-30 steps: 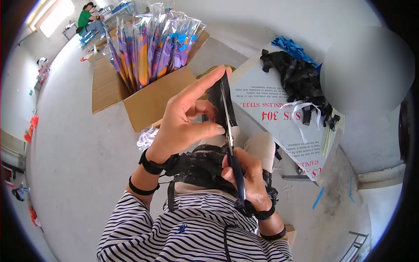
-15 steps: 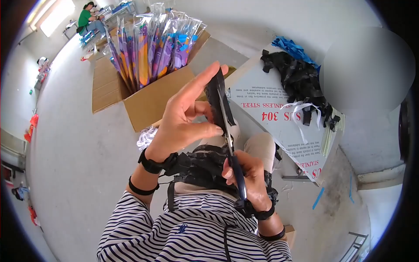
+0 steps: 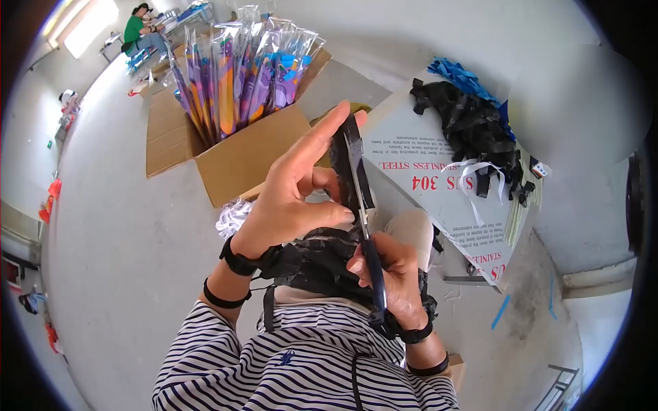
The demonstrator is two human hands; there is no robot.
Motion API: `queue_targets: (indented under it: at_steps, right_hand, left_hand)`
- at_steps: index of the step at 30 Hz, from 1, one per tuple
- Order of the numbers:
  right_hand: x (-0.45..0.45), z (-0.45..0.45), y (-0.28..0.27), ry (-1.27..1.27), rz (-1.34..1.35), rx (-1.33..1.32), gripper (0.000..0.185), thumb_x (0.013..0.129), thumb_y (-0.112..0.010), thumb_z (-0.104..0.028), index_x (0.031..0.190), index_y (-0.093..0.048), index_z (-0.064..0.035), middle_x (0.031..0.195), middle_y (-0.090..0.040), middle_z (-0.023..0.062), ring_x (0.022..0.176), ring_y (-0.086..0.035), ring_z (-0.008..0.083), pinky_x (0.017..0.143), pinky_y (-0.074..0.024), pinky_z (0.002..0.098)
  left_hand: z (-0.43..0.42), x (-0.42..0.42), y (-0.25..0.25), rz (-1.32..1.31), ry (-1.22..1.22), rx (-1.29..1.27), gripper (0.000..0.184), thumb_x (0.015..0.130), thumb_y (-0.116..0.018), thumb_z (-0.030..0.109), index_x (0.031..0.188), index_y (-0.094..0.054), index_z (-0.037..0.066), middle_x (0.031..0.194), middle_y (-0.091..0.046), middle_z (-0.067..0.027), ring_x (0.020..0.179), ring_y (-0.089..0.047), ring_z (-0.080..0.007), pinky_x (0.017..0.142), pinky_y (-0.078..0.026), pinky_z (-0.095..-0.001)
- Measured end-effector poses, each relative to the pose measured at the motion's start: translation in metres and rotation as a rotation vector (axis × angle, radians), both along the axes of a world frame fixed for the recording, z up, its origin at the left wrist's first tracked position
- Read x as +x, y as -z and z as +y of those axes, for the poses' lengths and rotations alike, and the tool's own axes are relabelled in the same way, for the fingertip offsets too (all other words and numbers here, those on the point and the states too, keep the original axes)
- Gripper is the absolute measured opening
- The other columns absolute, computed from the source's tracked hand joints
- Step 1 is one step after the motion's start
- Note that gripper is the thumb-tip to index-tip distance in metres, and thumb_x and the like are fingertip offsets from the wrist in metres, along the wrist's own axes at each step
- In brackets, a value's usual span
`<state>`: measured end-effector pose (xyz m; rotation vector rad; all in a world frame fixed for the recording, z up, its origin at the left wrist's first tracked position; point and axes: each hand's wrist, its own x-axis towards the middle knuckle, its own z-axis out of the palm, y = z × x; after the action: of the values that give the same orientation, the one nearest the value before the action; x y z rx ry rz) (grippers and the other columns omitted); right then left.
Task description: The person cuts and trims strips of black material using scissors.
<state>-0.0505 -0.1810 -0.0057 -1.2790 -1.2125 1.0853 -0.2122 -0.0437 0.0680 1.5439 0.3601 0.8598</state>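
My left hand (image 3: pixel 295 185) pinches a black strip (image 3: pixel 343 161), held upright between thumb and fingers above my lap. My right hand (image 3: pixel 394 270) is wrapped round the dark handles of a pair of scissors (image 3: pixel 371 264). The metal blades point up and lie along the strip, close to my left fingertips. More black strips (image 3: pixel 315 264) are heaped across my lap, below both hands. Black bands circle both wrists.
An open cardboard box (image 3: pixel 253 154) holds plastic-wrapped purple and orange items (image 3: pixel 226 89). At right, a grey board (image 3: pixel 418 151) carries black strips (image 3: pixel 466 123), blue strips (image 3: pixel 462 79) and a white ribbon. White material (image 3: pixel 233 216) lies beside the box. A person (image 3: pixel 140 34) sits far back left.
The black strip and the scissor blades have shifted slightly between my hands. A small white-and-blue item now shows at the board's right edge.
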Motion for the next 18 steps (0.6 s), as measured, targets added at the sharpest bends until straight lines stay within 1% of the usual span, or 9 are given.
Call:
queue_targets:
  at_steps: [3, 5, 6, 8, 9, 11, 14, 16, 18]
  right_hand:
    - [0.000, -0.002, -0.003, 0.012, 0.013, -0.010, 0.032, 0.086, -0.082, -0.028, 0.087, -0.066, -0.0012, 0.073, -0.065, 0.0006, 0.058, -0.057, 0.0042, 0.052, -0.0460, 0.0177]
    - [0.000, -0.002, -0.001, 0.013, 0.010, 0.002, 0.032, 0.086, -0.082, -0.028, 0.087, -0.066, -0.0013, 0.074, -0.065, 0.0010, 0.058, -0.056, 0.0041, 0.052, -0.0458, 0.0176]
    - [0.000, -0.002, 0.000, 0.013, 0.006, 0.013, 0.032, 0.086, -0.082, -0.028, 0.087, -0.066, -0.0013, 0.074, -0.066, 0.0014, 0.058, -0.056, 0.0040, 0.052, -0.0456, 0.0175]
    - [0.001, -0.004, 0.002, 0.013, -0.015, 0.008, 0.032, 0.086, -0.083, -0.028, 0.087, -0.065, -0.0012, 0.074, -0.067, 0.0017, 0.058, -0.056, 0.0038, 0.052, -0.0455, 0.0173]
    - [0.001, -0.005, 0.003, 0.012, -0.036, 0.001, 0.031, 0.085, -0.083, -0.027, 0.087, -0.065, -0.0011, 0.075, -0.068, 0.0020, 0.058, -0.056, 0.0037, 0.052, -0.0454, 0.0171]
    - [0.000, -0.006, 0.005, 0.010, -0.016, -0.005, 0.032, 0.085, -0.083, -0.027, 0.087, -0.065, -0.0010, 0.074, -0.067, 0.0017, 0.059, -0.056, 0.0034, 0.052, -0.0448, 0.0169]
    - [0.001, -0.007, 0.003, -0.007, 0.024, -0.008, 0.032, 0.085, -0.084, -0.026, 0.086, -0.065, -0.0010, 0.072, -0.065, 0.0008, 0.058, -0.055, 0.0030, 0.051, -0.0435, 0.0169]
    - [0.002, -0.007, 0.003, -0.024, 0.045, -0.008, 0.032, 0.084, -0.084, -0.026, 0.086, -0.065, -0.0011, 0.071, -0.064, 0.0002, 0.058, -0.055, 0.0029, 0.051, -0.0429, 0.0170]
    - [0.003, -0.007, 0.004, -0.055, 0.075, -0.019, 0.039, 0.084, -0.085, -0.034, 0.085, -0.064, -0.0010, 0.070, -0.060, -0.0017, 0.059, -0.053, 0.0037, 0.054, -0.0400, 0.0185]
  left_hand:
    - [0.000, -0.001, 0.000, -0.010, 0.011, -0.037, 0.107, 0.069, -0.068, -0.017, 0.162, -0.019, 0.007, 0.163, -0.032, -0.0136, 0.084, -0.063, -0.0087, 0.078, -0.055, -0.0241]
    - [0.004, -0.001, 0.005, -0.024, 0.022, 0.041, 0.101, 0.073, -0.070, -0.014, 0.161, -0.023, 0.005, 0.161, -0.037, -0.0152, 0.094, -0.064, -0.0106, 0.087, -0.054, -0.0268]
    - [0.007, -0.001, 0.009, -0.024, 0.022, 0.041, 0.101, 0.073, -0.070, -0.014, 0.161, -0.023, 0.005, 0.161, -0.037, -0.0152, 0.094, -0.064, -0.0106, 0.087, -0.054, -0.0268]
    - [0.015, 0.000, 0.015, -0.166, 0.013, 0.061, 0.084, 0.081, -0.069, -0.012, 0.156, -0.034, 0.002, 0.153, -0.048, -0.0172, 0.103, -0.063, -0.0121, 0.093, -0.052, -0.0286]
    - [0.016, 0.001, 0.012, -0.167, 0.010, 0.061, 0.084, 0.081, -0.069, -0.012, 0.156, -0.034, 0.002, 0.153, -0.048, -0.0172, 0.103, -0.063, -0.0121, 0.093, -0.052, -0.0286]
    - [0.014, 0.006, 0.006, -0.139, -0.155, -0.072, 0.067, 0.087, -0.063, -0.012, 0.150, -0.044, 0.000, 0.144, -0.057, -0.0176, 0.106, -0.063, -0.0115, 0.093, -0.052, -0.0272]
    - [0.015, 0.007, 0.008, -0.173, -0.147, -0.015, 0.062, 0.088, -0.059, -0.014, 0.147, -0.049, 0.000, 0.139, -0.061, -0.0163, 0.104, -0.063, -0.0100, 0.091, -0.053, -0.0263]
    - [0.016, 0.005, 0.007, -0.159, -0.130, -0.009, 0.064, 0.087, -0.059, -0.015, 0.148, -0.047, 0.001, 0.141, -0.060, -0.0163, 0.102, -0.063, -0.0094, 0.090, -0.054, -0.0260]
    - [0.016, 0.004, 0.004, -0.143, -0.113, -0.005, 0.066, 0.087, -0.059, -0.016, 0.150, -0.046, 0.001, 0.143, -0.058, -0.0163, 0.100, -0.063, -0.0088, 0.089, -0.054, -0.0257]
